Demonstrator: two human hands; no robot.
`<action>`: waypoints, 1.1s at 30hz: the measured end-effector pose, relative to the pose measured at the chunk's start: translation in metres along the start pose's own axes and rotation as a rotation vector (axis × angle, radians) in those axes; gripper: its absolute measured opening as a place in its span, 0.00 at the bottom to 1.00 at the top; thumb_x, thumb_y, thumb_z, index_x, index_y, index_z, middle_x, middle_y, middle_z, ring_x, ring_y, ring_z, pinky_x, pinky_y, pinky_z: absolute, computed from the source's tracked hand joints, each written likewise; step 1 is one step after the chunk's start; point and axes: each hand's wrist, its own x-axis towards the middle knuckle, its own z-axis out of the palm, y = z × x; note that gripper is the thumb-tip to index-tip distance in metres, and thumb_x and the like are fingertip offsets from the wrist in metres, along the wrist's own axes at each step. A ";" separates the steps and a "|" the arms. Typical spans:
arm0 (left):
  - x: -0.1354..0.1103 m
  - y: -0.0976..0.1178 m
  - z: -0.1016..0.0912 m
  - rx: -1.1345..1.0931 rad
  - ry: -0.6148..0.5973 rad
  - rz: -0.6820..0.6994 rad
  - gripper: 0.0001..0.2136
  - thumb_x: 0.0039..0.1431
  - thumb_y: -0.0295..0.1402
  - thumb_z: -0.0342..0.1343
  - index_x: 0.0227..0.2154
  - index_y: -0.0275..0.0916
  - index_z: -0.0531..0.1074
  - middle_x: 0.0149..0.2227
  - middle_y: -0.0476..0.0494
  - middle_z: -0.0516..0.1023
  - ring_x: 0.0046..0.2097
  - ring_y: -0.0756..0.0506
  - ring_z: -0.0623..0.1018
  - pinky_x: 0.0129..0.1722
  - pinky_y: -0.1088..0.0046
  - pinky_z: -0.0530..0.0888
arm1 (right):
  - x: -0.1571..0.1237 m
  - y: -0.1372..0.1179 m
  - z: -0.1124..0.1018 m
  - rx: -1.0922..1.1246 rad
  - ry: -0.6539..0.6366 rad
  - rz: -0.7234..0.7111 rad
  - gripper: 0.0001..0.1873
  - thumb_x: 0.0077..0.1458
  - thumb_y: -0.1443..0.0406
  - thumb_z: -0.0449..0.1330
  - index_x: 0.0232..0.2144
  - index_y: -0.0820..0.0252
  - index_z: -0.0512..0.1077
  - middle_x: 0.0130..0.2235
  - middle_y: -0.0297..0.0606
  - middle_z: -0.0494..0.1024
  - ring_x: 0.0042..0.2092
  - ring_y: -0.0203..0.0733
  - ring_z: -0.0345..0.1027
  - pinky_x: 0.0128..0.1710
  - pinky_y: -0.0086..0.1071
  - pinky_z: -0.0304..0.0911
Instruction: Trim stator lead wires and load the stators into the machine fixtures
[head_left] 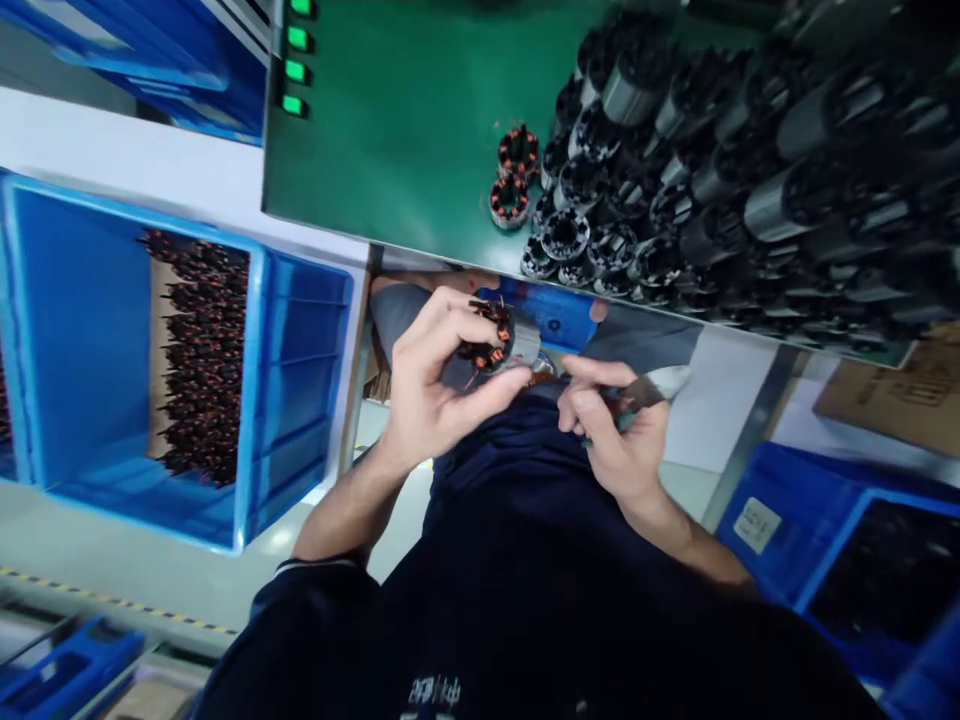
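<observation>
Above my lap, my left hand [442, 370] grips a motor stator [523, 342] by its wound end. Its smooth silver side faces right, and black plastic with orange copper windings shows between my fingers. To the right, my right hand [619, 425] is closed around a tool [667, 384] with a pale, blade-like end and a hint of green at the handle; its exact kind is blurred. The right index finger points toward the stator, apart from it. Two short wound stators [510, 203] stand on the green bench top [405, 130], near its front edge.
Many silver-and-black stator cores [566, 235] crowd the bench's right side. On the left, a blue crate [247, 400] holds rows of wound parts [202, 370]. A blue bin [780, 520] with dark parts and a cardboard box [892, 400] stand at right.
</observation>
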 end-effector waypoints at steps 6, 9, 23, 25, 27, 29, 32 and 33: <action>-0.015 0.022 0.011 0.011 -0.027 -0.032 0.16 0.71 0.53 0.77 0.47 0.49 0.83 0.50 0.43 0.86 0.50 0.39 0.86 0.53 0.54 0.86 | 0.019 -0.027 0.012 0.000 -0.032 -0.123 0.17 0.72 0.68 0.76 0.60 0.50 0.88 0.33 0.29 0.77 0.31 0.31 0.70 0.31 0.29 0.63; -0.018 0.026 0.008 0.041 -0.035 -0.057 0.20 0.67 0.58 0.79 0.46 0.50 0.85 0.50 0.43 0.87 0.51 0.38 0.87 0.55 0.51 0.88 | 0.017 -0.031 0.017 0.072 -0.038 -0.130 0.13 0.71 0.69 0.76 0.55 0.52 0.88 0.34 0.31 0.79 0.33 0.32 0.70 0.32 0.28 0.66; -0.026 0.010 0.001 0.023 0.017 -0.247 0.18 0.70 0.57 0.76 0.44 0.50 0.84 0.61 0.41 0.87 0.70 0.27 0.85 0.71 0.38 0.85 | 0.027 -0.038 -0.021 0.410 -0.421 0.370 0.11 0.77 0.60 0.73 0.43 0.59 0.78 0.32 0.29 0.62 0.31 0.30 0.56 0.33 0.27 0.59; -0.031 0.013 0.009 -0.182 0.058 -0.351 0.21 0.70 0.61 0.74 0.39 0.49 0.81 0.55 0.42 0.89 0.67 0.28 0.88 0.65 0.39 0.88 | 0.025 -0.032 -0.024 0.631 -0.466 0.433 0.11 0.77 0.60 0.72 0.43 0.58 0.76 0.31 0.29 0.58 0.30 0.31 0.51 0.32 0.28 0.56; -0.035 0.019 0.020 -0.410 0.118 -0.470 0.25 0.71 0.65 0.71 0.37 0.48 0.79 0.52 0.43 0.90 0.56 0.32 0.92 0.54 0.47 0.92 | 0.024 -0.026 -0.024 0.596 -0.471 0.436 0.12 0.77 0.58 0.72 0.42 0.57 0.76 0.31 0.29 0.57 0.29 0.31 0.49 0.31 0.29 0.55; -0.037 0.025 0.031 -0.614 0.171 -0.581 0.28 0.69 0.68 0.71 0.37 0.47 0.77 0.51 0.44 0.92 0.43 0.39 0.93 0.42 0.57 0.91 | 0.024 -0.022 -0.024 0.408 -0.448 0.386 0.15 0.76 0.53 0.73 0.42 0.56 0.77 0.32 0.31 0.59 0.30 0.33 0.53 0.32 0.31 0.58; -0.036 0.031 0.041 -0.769 0.248 -0.662 0.27 0.67 0.65 0.75 0.39 0.46 0.76 0.52 0.45 0.93 0.36 0.44 0.91 0.35 0.64 0.88 | 0.022 -0.021 -0.023 0.093 -0.329 0.267 0.17 0.78 0.49 0.71 0.44 0.54 0.78 0.34 0.34 0.66 0.34 0.37 0.64 0.35 0.34 0.66; -0.035 0.031 0.042 -0.772 0.276 -0.678 0.26 0.67 0.64 0.76 0.40 0.46 0.77 0.54 0.45 0.93 0.36 0.44 0.92 0.35 0.65 0.88 | 0.020 -0.023 -0.023 -0.017 -0.253 0.210 0.16 0.79 0.50 0.70 0.45 0.55 0.79 0.35 0.35 0.68 0.35 0.38 0.66 0.36 0.34 0.67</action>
